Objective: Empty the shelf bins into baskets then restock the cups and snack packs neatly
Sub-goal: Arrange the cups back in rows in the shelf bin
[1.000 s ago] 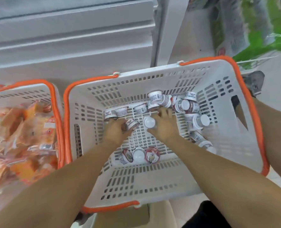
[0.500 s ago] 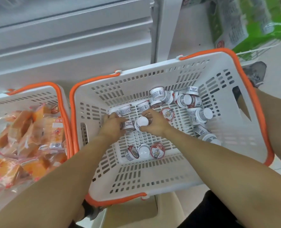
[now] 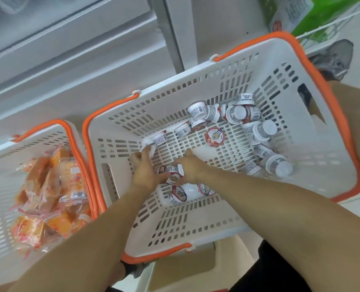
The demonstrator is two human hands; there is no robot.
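Both hands, left [image 3: 145, 173] and right [image 3: 188, 169], curl round small cups [image 3: 172, 175] near the basket [image 3: 196, 226] floor's front; light, stiff and slick-sided, they look best pinched round the rim; more lie scattered behind.

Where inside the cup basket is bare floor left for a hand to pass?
Bare floor in the cup basket lies right of the right hand, between the lid-up cup and the near wall. Crowded: cups piled in the far right corner, and three cups beneath the hands. The left hand meets the right there.
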